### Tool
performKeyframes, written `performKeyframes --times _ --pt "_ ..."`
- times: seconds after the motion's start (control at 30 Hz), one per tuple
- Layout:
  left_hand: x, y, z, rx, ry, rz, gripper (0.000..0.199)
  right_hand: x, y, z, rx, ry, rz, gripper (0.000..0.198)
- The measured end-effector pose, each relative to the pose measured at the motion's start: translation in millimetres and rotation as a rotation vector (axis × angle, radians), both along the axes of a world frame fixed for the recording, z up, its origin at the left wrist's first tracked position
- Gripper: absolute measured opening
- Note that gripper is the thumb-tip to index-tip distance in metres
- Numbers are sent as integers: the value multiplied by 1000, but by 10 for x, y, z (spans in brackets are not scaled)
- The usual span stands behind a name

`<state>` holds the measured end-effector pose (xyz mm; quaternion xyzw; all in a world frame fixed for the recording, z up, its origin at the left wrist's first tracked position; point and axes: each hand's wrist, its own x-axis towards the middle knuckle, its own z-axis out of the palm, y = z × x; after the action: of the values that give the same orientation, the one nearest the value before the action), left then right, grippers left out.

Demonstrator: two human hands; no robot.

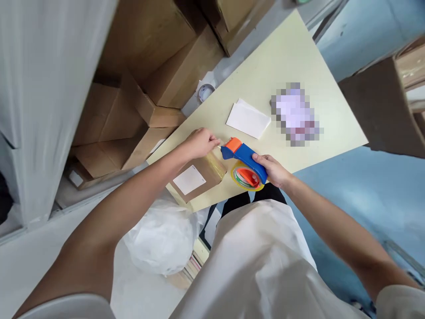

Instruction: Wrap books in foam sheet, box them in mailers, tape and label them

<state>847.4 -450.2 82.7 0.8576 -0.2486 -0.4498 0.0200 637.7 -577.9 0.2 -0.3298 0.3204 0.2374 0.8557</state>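
Note:
A blue and orange tape dispenser (247,157) with a roll of yellow-edged tape is in my right hand (274,170), fingers wrapped round its blue body. My left hand (202,142) is closed in a pinch at the dispenser's front end. A thin yellowish bit of tape (218,146) shows between its fingertips and the dispenser. Below my left hand sits a brown cardboard box (199,192) with a white label (189,179) on its side and shiny tape over its top. My left hand partly hides the box.
The pale yellow table (282,57) carries white papers (248,118) and a blurred-out item (296,114). Open cardboard boxes (109,115) stand at the left, with another tape roll (206,92) beside the table. A white plastic bag (162,239) lies below; a carton (375,106) is at right.

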Motion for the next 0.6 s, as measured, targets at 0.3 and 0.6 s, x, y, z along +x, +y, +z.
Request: performKeyframes --times 0.3,0.6 --pt "43 223 -338 292 -69 -477 26 -708 287 -308 279 251 19 34" --pt "-262 225 -530 444 -169 -692 29 -772 743 -370 242 280 6 36"
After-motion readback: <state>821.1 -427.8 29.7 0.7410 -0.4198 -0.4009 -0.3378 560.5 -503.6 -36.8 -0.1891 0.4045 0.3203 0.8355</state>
